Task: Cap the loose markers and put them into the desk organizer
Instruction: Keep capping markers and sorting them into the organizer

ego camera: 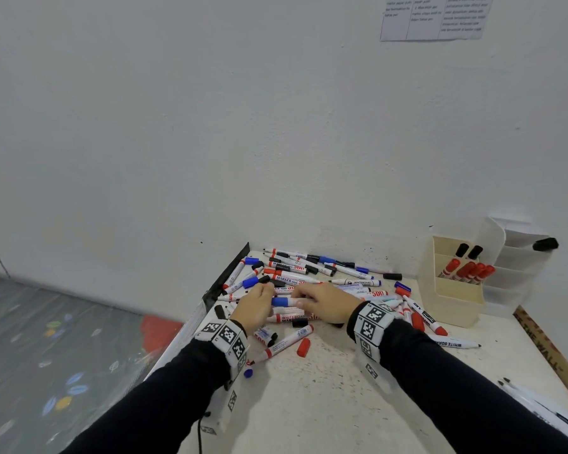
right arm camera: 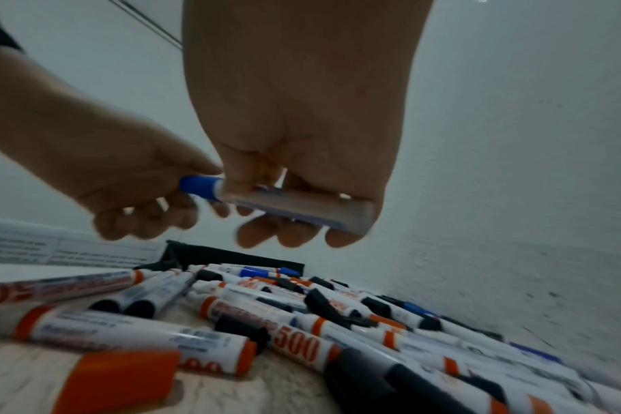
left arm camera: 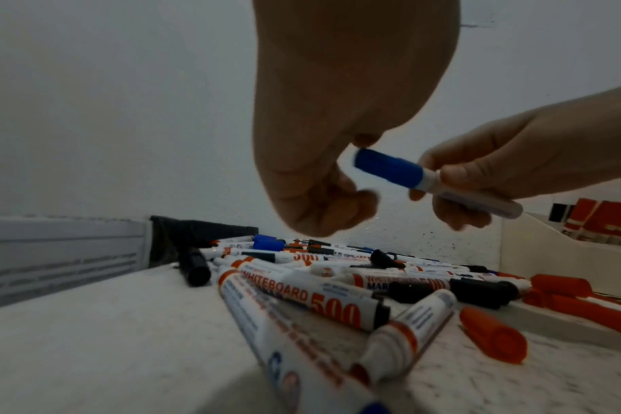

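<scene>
White table [ego camera: 325,388], frame centre: my right hand [ego camera: 328,304] grasps a blue-capped marker [ego camera: 287,302]; my left hand [ego camera: 254,306] pinches its cap end above the loose markers [ego camera: 295,273].

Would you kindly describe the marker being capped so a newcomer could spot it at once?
Start at the heap of markers on the white table, left of the cream organizer. Above the heap's near edge the two hands meet: the right hand grips a white barrel, and the left hand is at its cap. That blue-capped marker is the only one lifted off the table.
</scene>
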The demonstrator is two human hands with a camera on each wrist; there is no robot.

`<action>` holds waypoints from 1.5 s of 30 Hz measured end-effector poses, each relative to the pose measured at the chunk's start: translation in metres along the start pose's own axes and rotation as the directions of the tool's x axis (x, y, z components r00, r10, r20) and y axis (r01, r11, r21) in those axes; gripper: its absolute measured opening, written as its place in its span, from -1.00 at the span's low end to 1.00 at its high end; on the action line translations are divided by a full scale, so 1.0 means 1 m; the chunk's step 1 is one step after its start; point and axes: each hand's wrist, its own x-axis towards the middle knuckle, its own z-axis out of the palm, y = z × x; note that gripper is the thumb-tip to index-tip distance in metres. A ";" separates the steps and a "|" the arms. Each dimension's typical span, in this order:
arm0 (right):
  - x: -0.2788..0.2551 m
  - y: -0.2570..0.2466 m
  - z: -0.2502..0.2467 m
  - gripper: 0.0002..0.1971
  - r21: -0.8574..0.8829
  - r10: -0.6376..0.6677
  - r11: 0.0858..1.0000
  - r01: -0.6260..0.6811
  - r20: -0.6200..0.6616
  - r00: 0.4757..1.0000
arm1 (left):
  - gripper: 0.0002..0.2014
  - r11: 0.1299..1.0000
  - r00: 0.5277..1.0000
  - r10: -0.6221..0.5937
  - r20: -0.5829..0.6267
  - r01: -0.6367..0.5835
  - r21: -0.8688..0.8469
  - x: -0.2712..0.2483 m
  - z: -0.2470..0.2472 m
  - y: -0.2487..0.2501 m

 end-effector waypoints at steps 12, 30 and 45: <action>-0.039 0.075 -0.056 -0.70 0.415 0.402 0.890 -0.189 -0.520 0.754 | -0.64 0.761 0.947 -0.312 -0.071 0.294 0.579 -0.004 -0.020 -0.039; -0.131 0.169 -0.079 -0.66 0.494 0.556 0.827 -0.268 -0.792 0.254 | -0.25 0.878 0.867 -0.432 -0.250 0.467 0.103 0.014 -0.004 -0.028; -0.137 0.190 -0.063 -0.78 0.428 0.638 0.711 -0.558 -0.727 0.256 | -0.72 0.993 0.947 -0.114 -0.301 0.101 -0.057 0.010 0.005 -0.016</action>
